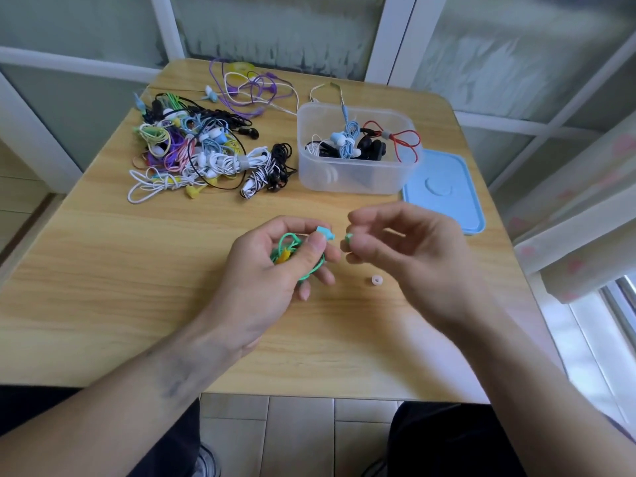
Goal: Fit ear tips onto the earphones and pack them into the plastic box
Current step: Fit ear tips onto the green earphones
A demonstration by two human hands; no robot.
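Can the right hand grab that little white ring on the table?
Probably not yet: nothing blocks the white ear tip, which lies just below the right hand, but its fingertips already pinch a small green piece.

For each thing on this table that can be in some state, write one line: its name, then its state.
Plastic box: open, several earphones inside.
Blue lid: off, flat beside the box.
Green earphones: coiled, held in the left hand.
Green ear tip: pinched by the right hand, not fitted.
White ear tip: loose on the table.
Earphone pile: tangled, unpacked.
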